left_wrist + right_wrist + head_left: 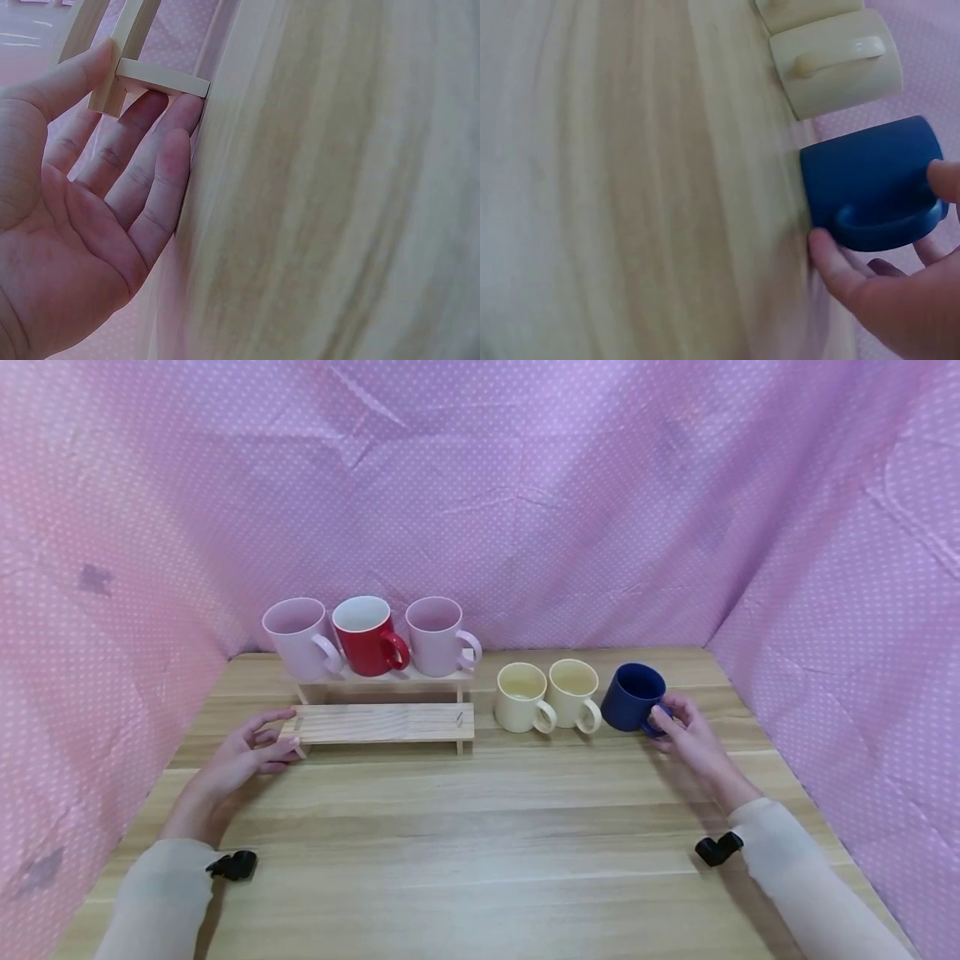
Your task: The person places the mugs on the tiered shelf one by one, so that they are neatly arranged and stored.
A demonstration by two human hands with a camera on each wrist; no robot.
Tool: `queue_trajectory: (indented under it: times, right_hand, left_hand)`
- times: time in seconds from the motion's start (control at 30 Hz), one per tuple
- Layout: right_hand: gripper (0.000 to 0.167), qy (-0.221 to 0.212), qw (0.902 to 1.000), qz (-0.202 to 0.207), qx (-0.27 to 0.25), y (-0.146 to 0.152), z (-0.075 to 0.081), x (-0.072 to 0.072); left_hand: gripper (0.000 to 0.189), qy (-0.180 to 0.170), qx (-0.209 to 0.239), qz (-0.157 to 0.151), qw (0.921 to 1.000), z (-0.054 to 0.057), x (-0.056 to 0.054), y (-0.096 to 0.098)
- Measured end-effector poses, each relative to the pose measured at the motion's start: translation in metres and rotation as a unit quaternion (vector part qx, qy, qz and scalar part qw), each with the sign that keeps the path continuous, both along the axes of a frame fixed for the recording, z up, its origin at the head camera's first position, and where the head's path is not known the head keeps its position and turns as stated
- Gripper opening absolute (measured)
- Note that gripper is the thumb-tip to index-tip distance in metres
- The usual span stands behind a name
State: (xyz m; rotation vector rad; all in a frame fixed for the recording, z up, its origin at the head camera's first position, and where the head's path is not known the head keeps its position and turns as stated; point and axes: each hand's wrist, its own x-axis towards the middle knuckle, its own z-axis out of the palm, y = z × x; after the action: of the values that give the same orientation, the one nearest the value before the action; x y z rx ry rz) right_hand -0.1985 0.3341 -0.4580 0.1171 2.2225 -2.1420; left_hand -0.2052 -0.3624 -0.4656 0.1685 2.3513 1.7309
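wears pale sleeves [153, 893] at 8 and 4 o'clock, cut off by the lower edge, with a black clip [238, 865] at each cuff. at 8 o'clock, pinches the end of a wooden rack [386, 724] with the left hand [240, 756], fingers curled against it. at 4 o'clock, grips the dark blue mug [626, 703] with the right hand [697, 747], fingers curled about the handle side. sits at 3 o'clock, almost upright; cannot tell whether touching or just above the table [450, 843]. probably rigid, smooth, fairly light yet easily chipped; best gripped by the handle [889, 238], with fingers round the body for support. just toward 9 o'clock from there, one cream mug [567, 706], then another cream mug [513, 714]. farther, up on the rack toward 9 o'clock, a right pink mug [431, 652], a red mug [363, 652] and a left pink mug [296, 652]; beyond, dotted pink cloth [525, 510]. hides some right fingertips behind the mug, some left ones behind the rack's end. in the right wrist view, crops one cream mug at the top.
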Motion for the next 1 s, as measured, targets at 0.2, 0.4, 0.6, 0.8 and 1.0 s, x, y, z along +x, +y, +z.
queue_trajectory:
  times: [0.2, 0.4, 0.6, 0.8, 1.0]
  right_hand:
    - [0.032, -0.006, 0.997, 0.009, -0.076, 0.0036, -0.0057, 0.0032]
    - [0.029, 0.001, 0.9963, 0.028, -0.082, 0.0046, -0.009, 0.0025]
    - [0.03, -0.001, 0.9964, 0.024, -0.081, 0.0028, -0.0088, 0.0006]
    - [0.038, -0.004, 0.997, 0.024, -0.074, 0.0031, -0.0083, 0.0]
    - [0.041, 0.0, 0.9968, 0.024, -0.077, 0.001, -0.0085, -0.0006]
  left_hand:
    - [0.06, -0.002, 0.003, 0.003, 1.0, 0.0002, 0.0014, 0.0024]
    - [0.06, -0.004, 0.011, 0.003, 0.9999, 0.0014, 0.0023, 0.0027]
    - [0.06, -0.007, 0.015, 0.001, 0.9999, 0.0009, 0.0016, 0.0004]
    - [0.06, -0.001, 0.007, -0.005, 1.0, 0.0018, 0.0021, -0.0003]
    - [0.059, -0.005, 0.014, -0.003, 0.9999, 0.002, 0.0019, -0.0007]
